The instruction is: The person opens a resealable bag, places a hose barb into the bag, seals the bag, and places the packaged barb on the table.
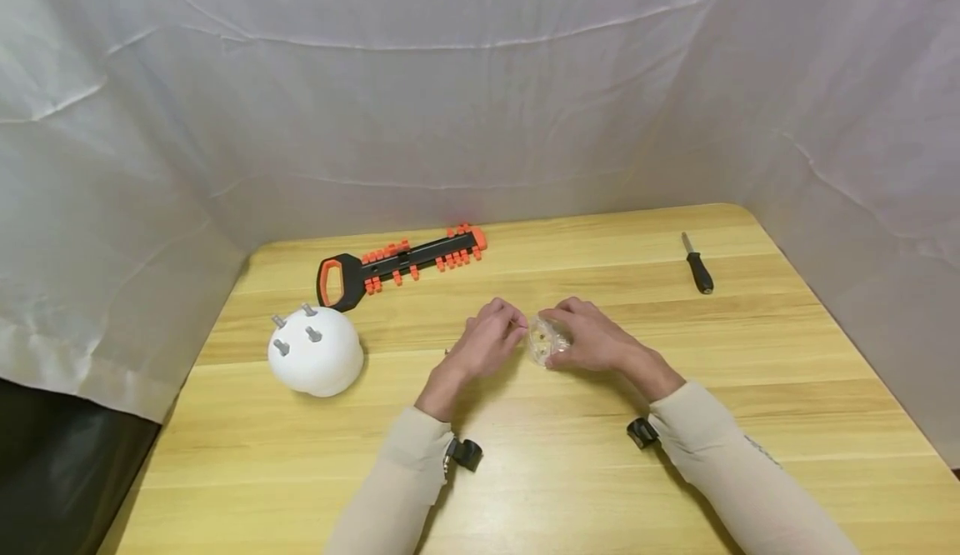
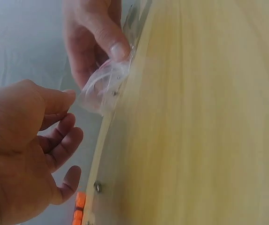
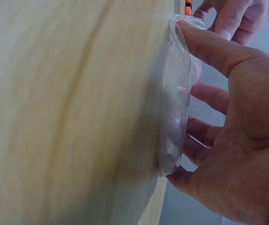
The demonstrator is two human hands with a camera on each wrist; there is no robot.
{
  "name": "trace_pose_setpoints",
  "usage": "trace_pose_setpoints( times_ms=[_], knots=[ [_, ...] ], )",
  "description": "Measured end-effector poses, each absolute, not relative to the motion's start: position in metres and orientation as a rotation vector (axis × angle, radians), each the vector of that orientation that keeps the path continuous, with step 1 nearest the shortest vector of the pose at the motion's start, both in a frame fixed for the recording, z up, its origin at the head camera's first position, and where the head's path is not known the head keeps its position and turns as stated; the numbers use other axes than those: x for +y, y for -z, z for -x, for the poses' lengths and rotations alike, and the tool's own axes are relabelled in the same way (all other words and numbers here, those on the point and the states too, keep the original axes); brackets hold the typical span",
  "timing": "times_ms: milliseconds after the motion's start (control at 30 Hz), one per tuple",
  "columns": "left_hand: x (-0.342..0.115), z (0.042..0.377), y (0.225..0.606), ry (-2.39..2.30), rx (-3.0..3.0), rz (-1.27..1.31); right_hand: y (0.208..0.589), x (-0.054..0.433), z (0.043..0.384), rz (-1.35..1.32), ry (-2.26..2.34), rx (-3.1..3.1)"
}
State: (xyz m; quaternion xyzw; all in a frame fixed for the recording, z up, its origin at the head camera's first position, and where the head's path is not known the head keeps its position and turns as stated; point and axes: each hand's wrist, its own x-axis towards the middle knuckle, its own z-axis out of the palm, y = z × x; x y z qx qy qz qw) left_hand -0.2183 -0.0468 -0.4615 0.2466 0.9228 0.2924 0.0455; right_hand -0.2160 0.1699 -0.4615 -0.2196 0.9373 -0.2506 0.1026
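My right hand holds a clear plastic bag against the tabletop, its thumb and fingers around the bag's sides. Small metal bits show inside the clear plastic. At the bag's open end is my left hand, its thumb and index fingertip pinched together and the other fingers loosely bent. A tiny dark piece shows at that pinch; I cannot tell its kind. In the left wrist view, a small metal screw-like piece lies on the table beyond the left fingers.
To the left, a white rounded body has several grey pegs pointing up. Behind it lies a long black holder with orange clips and a loop handle. A black-handled screwdriver lies at the back right. Pale fabric walls the wooden table.
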Motion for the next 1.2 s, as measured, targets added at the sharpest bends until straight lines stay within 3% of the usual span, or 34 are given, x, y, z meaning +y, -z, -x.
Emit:
trace_pose_setpoints(
  times_ms=[700, 1200],
  knots=[
    [-0.026, 0.216, 0.463, -0.838, 2.805, -0.707, 0.46, 0.171, 0.214, 0.668, 0.722, 2.79],
    [-0.06, 0.214, 0.46, -0.965, 2.757, -0.718, 0.46, 0.169, 0.214, 0.625, 0.711, 2.781]
  ],
)
